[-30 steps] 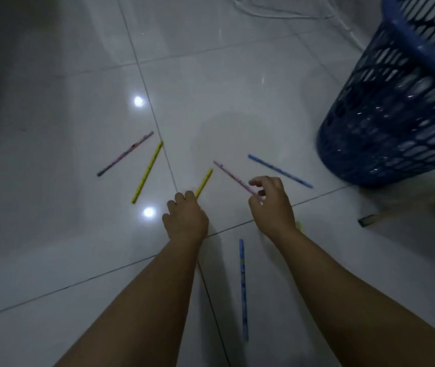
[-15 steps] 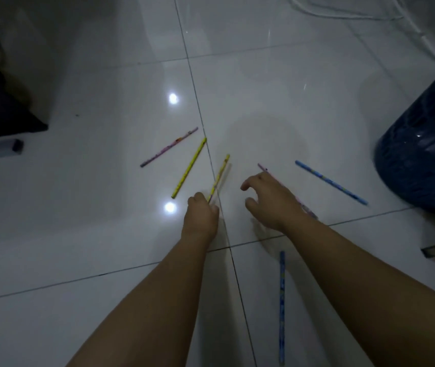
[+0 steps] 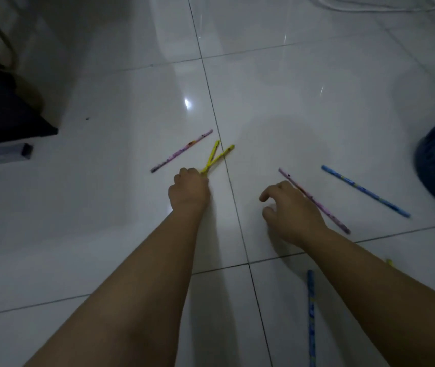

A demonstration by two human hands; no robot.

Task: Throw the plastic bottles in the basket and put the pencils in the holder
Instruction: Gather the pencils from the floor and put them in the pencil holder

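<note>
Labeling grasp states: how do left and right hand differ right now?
The left hand is closed in a fist around two yellow pencils, which fan out in a V; the right hand is open, fingers curled, holding nothing. The right hand lies beside a pink pencil. Both are low over the tiled floor.

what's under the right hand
The pink pencil runs along the far edge of the right hand, which hides part of it. Otherwise bare tile shows around the hand; directly beneath it is covered.
</note>
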